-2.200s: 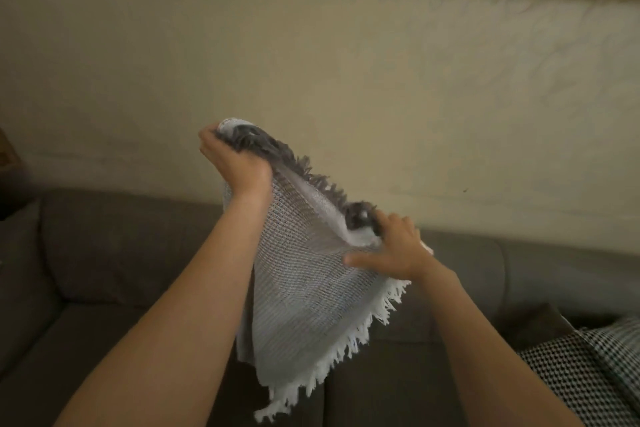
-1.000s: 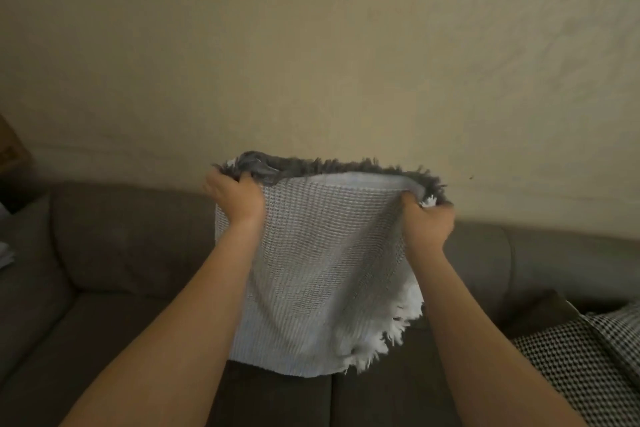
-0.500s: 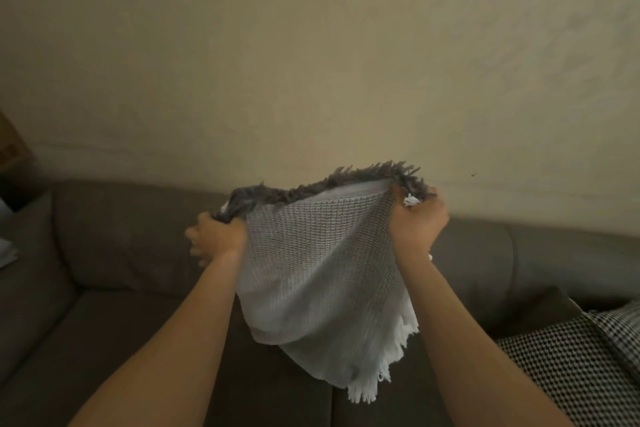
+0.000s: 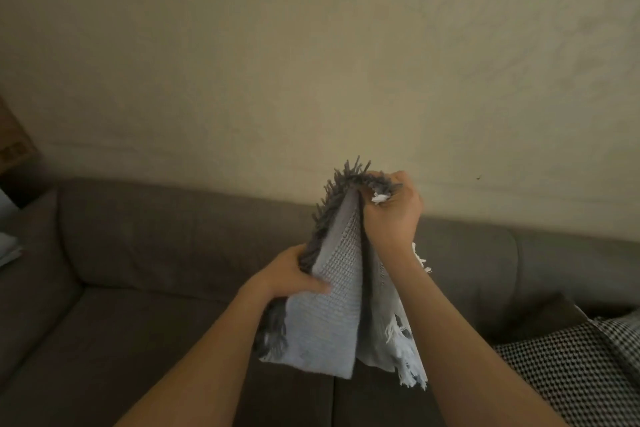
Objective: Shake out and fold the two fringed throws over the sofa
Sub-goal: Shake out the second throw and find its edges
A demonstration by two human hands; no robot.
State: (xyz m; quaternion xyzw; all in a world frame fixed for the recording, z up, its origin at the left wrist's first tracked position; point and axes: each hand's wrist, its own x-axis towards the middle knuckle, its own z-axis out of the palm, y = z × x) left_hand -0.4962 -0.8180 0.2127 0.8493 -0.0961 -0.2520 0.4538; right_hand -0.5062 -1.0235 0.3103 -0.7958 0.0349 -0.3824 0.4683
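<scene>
Head view: I hold the throw [image 4: 332, 322] in the air over the sofa [image 4: 156, 253], in front of its backrest and right of centre, touching neither seat nor cushion. My right hand [image 4: 393, 215] is the high one, fingers curled tight round the gathered top corner, with grey fringe [image 4: 332, 204] and a white tuft poking out of the fist. I judge that this is where the corners meet, bunched together so the layers cannot slip apart. My left hand [image 4: 291, 279] sits lower and to the left, pinching the fringed side edge: the thumb [image 4: 318, 288] lies flat on the near face and the fingers are hidden behind the cloth. That grip lets me pull the edge taut against the high hand and square the fold, as far as I can judge. The throw is doubled, so it hangs as a narrow wedge, pointed at the top and widening downward. Its long axis runs close to upright, leaning a little so the top tips right. A crease runs down the middle from my right hand to the bottom corner. The grey fringe follows the left edge, and white fringe [image 4: 408, 374] trails at the lower right. A checked cloth [image 4: 581, 367] lies at the right end of the sofa, well apart from my hands; I cannot tell whether it is the second throw or a cushion. I take this fold as partly made, with the laying over the sofa not yet done.
</scene>
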